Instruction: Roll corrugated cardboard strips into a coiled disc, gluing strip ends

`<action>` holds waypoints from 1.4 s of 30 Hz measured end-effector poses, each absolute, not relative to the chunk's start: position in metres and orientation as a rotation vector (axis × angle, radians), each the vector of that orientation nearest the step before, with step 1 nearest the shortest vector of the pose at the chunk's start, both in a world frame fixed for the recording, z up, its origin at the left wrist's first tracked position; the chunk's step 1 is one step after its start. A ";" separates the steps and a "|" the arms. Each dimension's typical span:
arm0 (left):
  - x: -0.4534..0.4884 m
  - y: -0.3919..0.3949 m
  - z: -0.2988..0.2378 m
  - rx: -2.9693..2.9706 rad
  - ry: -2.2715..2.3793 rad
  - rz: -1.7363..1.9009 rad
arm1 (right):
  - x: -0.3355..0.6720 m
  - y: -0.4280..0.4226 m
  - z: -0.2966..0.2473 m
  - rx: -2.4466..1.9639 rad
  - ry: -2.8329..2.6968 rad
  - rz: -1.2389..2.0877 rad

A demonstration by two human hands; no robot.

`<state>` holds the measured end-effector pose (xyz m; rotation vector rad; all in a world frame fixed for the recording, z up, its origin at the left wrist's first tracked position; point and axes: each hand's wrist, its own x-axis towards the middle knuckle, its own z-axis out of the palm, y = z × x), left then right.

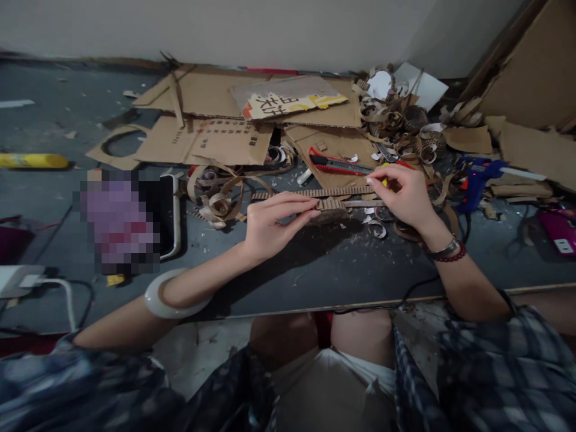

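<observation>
A long, narrow corrugated cardboard strip [335,192] stretches sideways in front of me, its ribs facing me. My right hand [405,195] pinches this strip near its right end, thumb and fingertips closed. Just below the strip, a small ribbed cardboard piece [332,205] lies against my left hand [279,225]. The left thumb and fingers close on that piece's left end. From its right side a thin flat paper strip [362,204] runs toward my right hand. Part of the right hand's grip is hidden behind its own fingers.
Behind my hands lie a red-and-black utility knife [337,163], cardboard sheets [211,141] and a heap of curled strips [409,126]. A blue glue gun [479,180] stands right, its cord trailing. Left are a phone [170,219], a yellow tube [36,161] and a white charger [20,281].
</observation>
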<state>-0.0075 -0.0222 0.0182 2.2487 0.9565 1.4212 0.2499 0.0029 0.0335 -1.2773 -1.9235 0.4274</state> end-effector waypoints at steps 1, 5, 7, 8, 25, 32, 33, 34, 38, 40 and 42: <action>-0.007 -0.022 0.018 2.249 0.959 1.405 | 0.255 0.007 0.032 -1.265 -2.005 0.353; -0.007 -0.022 0.018 2.241 1.007 1.342 | 0.260 0.013 0.020 -1.170 -2.416 0.310; -0.008 -0.021 0.018 2.250 0.996 1.346 | 0.257 0.013 0.015 -1.130 -2.510 0.319; -0.008 -0.020 0.018 2.262 0.977 1.358 | 0.255 0.013 0.014 -1.119 -2.522 0.312; -0.007 -0.017 0.015 2.348 0.848 1.493 | 0.283 0.020 0.033 -1.212 -2.083 -0.226; -0.008 -0.017 0.016 2.359 0.849 1.489 | 0.278 0.019 0.027 -1.204 -2.470 -0.142; -0.008 -0.017 0.016 2.359 0.848 1.491 | 0.274 0.016 0.030 -1.172 -2.470 -0.091; -0.007 -0.017 0.016 2.360 0.846 1.493 | 0.270 0.012 0.033 -1.130 -2.465 -0.023; -0.007 -0.016 0.016 2.362 0.824 1.500 | 0.251 -0.006 0.039 -0.880 -2.547 0.383; -0.007 -0.016 0.016 2.363 0.820 1.503 | 0.243 -0.011 0.037 -0.798 -2.638 0.527; -0.007 -0.015 0.016 2.363 0.810 1.514 | 0.239 -0.013 0.032 -0.775 -2.728 0.560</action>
